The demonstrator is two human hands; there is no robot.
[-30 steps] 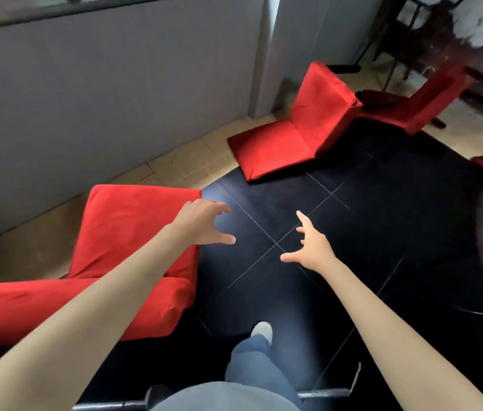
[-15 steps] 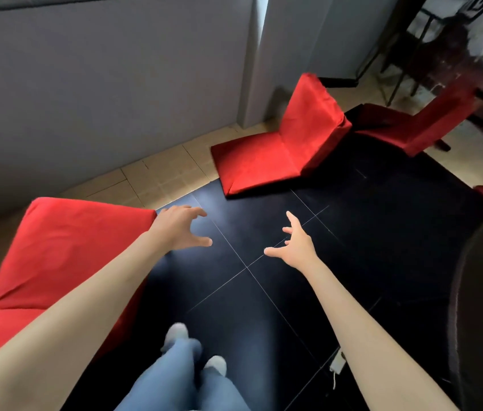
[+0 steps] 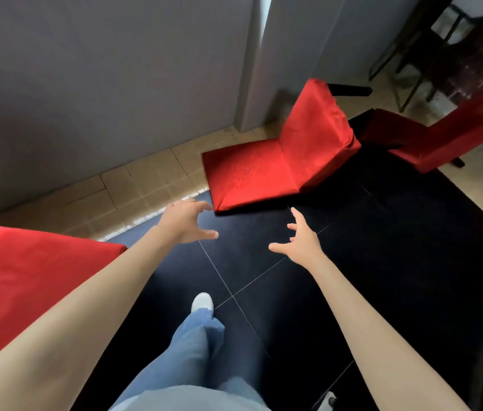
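Both my arms stretch forward over a black tiled floor [image 3: 367, 262]. My left hand [image 3: 185, 221] has its fingers spread and loosely bent and holds nothing. My right hand [image 3: 301, 240] is spread the same way, also holding nothing. Just beyond both hands lies a red folding floor chair [image 3: 278, 161], its seat flat on the floor and its backrest raised at the right. Neither hand touches it.
Another red floor chair [image 3: 26, 280] sits at my left, under my left forearm. A third red chair [image 3: 441, 137] stands at the back right. A grey wall [image 3: 101, 84] and a pillar [image 3: 278, 54] close off the far side. My leg in blue jeans [image 3: 192, 345] steps forward.
I have walked forward: the far red floor chair is now closer to my hands, and the left red chair has slid further to the left and behind. Both hands stay spread.
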